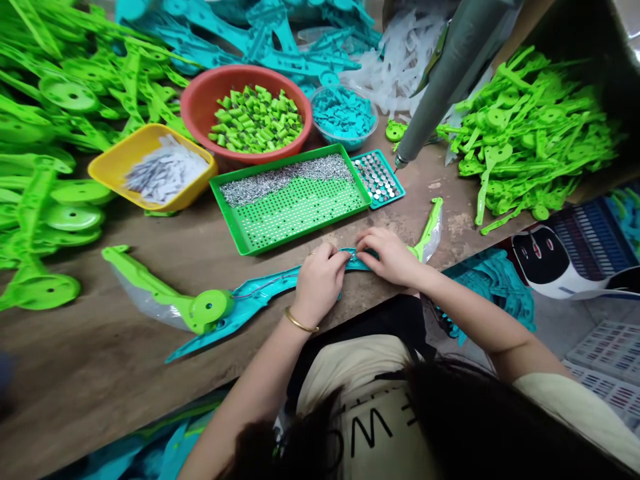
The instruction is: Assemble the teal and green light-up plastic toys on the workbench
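Observation:
A long curved turquoise plastic shell [260, 291] lies on the bench in front of me, with a thin wire along its inside. At its left end sits a green plastic arm [207, 308] with a round disc and a clear blade. Another green arm [431, 230] with a clear edge sticks out at its right end. My left hand [320, 280] has its fingers closed on the shell's middle. Close beside it, my right hand [387, 255] pinches at the same middle stretch. Whatever small part lies between the fingertips is hidden.
Behind the shell stands a green tray [295, 217] of screws beside a small blue tray [387, 190] of round metal pieces. A red bowl [193, 110], a yellow bowl [107, 163] and green part piles [520, 140] surround them. A grey power screwdriver [440, 73] hangs at right.

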`<action>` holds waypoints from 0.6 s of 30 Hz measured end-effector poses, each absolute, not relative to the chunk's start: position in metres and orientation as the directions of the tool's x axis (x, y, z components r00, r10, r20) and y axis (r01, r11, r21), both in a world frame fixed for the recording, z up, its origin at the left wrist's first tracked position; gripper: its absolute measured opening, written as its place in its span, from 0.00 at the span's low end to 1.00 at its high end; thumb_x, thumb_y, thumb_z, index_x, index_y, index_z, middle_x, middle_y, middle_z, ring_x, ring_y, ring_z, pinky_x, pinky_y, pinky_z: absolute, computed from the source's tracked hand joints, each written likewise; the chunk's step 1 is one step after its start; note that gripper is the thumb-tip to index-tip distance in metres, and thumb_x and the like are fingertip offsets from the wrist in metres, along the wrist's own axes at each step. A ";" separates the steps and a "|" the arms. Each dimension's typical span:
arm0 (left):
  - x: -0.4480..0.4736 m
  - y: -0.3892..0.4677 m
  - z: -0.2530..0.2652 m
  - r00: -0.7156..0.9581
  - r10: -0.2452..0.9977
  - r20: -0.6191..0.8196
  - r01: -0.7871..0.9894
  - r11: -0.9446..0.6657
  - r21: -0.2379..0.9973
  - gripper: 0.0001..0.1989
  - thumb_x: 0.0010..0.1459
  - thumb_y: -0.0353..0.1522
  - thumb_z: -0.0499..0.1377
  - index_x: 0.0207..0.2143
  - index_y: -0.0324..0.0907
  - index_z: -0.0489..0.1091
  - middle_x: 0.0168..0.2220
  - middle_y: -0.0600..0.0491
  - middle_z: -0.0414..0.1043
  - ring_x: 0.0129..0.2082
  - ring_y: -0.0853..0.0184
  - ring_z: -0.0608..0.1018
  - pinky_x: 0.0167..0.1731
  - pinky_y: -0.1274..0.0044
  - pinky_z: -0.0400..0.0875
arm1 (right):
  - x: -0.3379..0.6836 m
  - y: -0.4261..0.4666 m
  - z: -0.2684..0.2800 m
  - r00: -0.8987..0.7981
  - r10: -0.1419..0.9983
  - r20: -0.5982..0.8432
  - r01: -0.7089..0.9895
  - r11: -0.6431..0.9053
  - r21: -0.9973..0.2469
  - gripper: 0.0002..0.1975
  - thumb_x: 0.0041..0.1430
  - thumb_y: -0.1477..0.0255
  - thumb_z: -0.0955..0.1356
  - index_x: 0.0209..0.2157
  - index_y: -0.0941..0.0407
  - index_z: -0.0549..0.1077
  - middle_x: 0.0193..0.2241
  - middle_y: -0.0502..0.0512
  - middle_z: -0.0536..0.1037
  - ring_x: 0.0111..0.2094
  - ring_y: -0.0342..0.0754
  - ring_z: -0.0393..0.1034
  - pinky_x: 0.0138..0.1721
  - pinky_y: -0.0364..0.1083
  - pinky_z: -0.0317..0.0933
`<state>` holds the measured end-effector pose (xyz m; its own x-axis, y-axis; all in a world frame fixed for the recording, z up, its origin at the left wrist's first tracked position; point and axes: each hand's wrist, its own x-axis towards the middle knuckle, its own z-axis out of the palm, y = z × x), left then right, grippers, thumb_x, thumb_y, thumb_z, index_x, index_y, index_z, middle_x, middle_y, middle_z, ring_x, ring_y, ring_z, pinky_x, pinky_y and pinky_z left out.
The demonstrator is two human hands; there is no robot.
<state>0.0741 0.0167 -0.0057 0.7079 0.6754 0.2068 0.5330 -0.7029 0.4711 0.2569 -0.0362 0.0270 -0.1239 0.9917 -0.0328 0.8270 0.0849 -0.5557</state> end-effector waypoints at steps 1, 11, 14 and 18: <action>0.074 0.017 -0.006 0.708 0.675 0.206 0.533 -0.703 0.471 0.13 0.65 0.33 0.50 0.40 0.43 0.75 0.32 0.49 0.67 0.33 0.64 0.70 0.34 0.73 0.64 | 0.256 -0.036 0.026 -0.108 0.993 -0.037 0.840 0.072 -0.538 0.06 0.63 0.71 0.64 0.36 0.56 0.74 0.44 0.57 0.76 0.48 0.52 0.67 0.51 0.53 0.57; 0.073 0.015 -0.008 0.715 0.658 0.237 0.507 -0.721 0.472 0.13 0.64 0.30 0.51 0.38 0.43 0.76 0.34 0.49 0.68 0.35 0.62 0.70 0.35 0.73 0.64 | 0.248 -0.033 0.026 -0.048 0.997 -0.068 0.853 0.005 -0.523 0.04 0.60 0.73 0.66 0.32 0.56 0.73 0.42 0.55 0.77 0.46 0.52 0.67 0.49 0.52 0.56; 0.073 0.014 -0.006 0.738 0.632 0.237 0.503 -0.750 0.430 0.14 0.64 0.28 0.50 0.39 0.43 0.76 0.34 0.48 0.69 0.36 0.61 0.69 0.35 0.72 0.64 | 0.246 -0.031 0.026 -0.035 0.994 -0.104 0.869 -0.021 -0.494 0.05 0.60 0.73 0.66 0.30 0.56 0.73 0.39 0.56 0.76 0.45 0.52 0.67 0.48 0.52 0.57; 0.074 0.013 -0.004 0.777 0.593 0.212 0.507 -0.789 0.348 0.14 0.64 0.28 0.49 0.38 0.42 0.76 0.34 0.47 0.70 0.35 0.60 0.69 0.34 0.70 0.63 | 0.240 -0.025 0.030 -0.009 0.989 -0.151 0.931 -0.047 -0.361 0.07 0.60 0.73 0.65 0.31 0.58 0.74 0.39 0.60 0.76 0.44 0.55 0.67 0.45 0.53 0.57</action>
